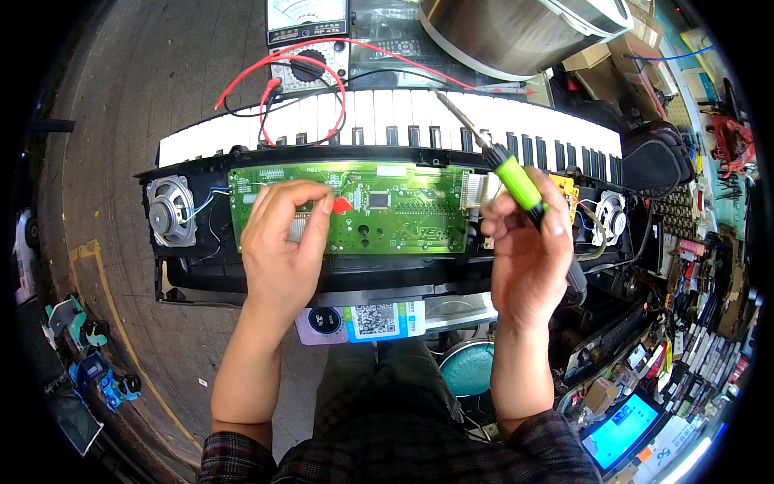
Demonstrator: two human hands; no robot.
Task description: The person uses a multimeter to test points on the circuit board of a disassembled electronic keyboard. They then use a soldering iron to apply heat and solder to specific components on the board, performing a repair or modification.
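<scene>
A soldering iron (520,184) with a green and black handle is gripped in my right hand (530,266). Its metal shaft points up and left, over the piano keys. My left hand (284,238) rests over the left part of a green circuit board (419,230), thumb and forefinger pinched together. A small flat red piece (343,205) shows right at those fingertips; whether they hold it I cannot tell. The board lies in the opened black case of an electronic keyboard (387,278), its white and black keys (371,109) along the far side.
Speakers (171,211) (609,218) sit at both ends of the case. Beyond the keys stand an analog multimeter (308,56) with red and black leads and a large metal pot (508,36). Cluttered parts, boxes and a lit screen (625,431) fill the right side.
</scene>
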